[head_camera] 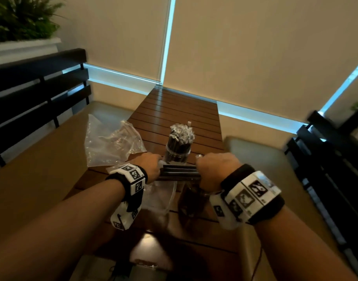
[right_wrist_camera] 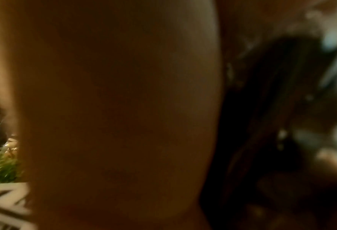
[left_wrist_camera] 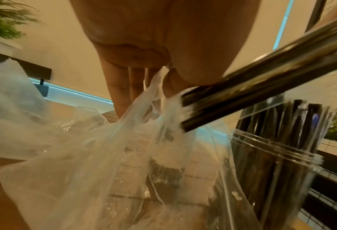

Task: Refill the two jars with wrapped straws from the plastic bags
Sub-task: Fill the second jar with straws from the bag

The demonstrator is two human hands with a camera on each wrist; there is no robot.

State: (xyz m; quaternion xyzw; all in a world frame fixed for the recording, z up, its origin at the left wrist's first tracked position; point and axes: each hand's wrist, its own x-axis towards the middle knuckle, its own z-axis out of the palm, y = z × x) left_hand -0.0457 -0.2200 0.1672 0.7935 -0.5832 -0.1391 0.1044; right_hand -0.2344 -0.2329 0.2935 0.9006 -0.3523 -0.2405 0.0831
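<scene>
A bundle of dark wrapped straws point(head_camera: 179, 172) lies level between my two hands. My right hand point(head_camera: 211, 164) grips its right end in a fist. My left hand point(head_camera: 152, 165) is at its left end and pinches a thin clear plastic bag point(left_wrist_camera: 96, 163) that hangs below the palm; the bundle's end point(left_wrist_camera: 242, 96) sits at the bag's mouth. Just behind the bundle stands a clear jar point(head_camera: 177, 154) packed with upright wrapped straws point(head_camera: 181, 134). A second clear jar point(head_camera: 191, 203) stands under my right wrist, partly hidden. The right wrist view is mostly blurred palm.
Another crumpled clear bag point(head_camera: 111, 142) lies at the left edge of the narrow slatted wooden table point(head_camera: 174, 110). Cushioned benches with dark slatted backs point(head_camera: 38, 92) flank the table. A planter point(head_camera: 22, 23) sits at the far left.
</scene>
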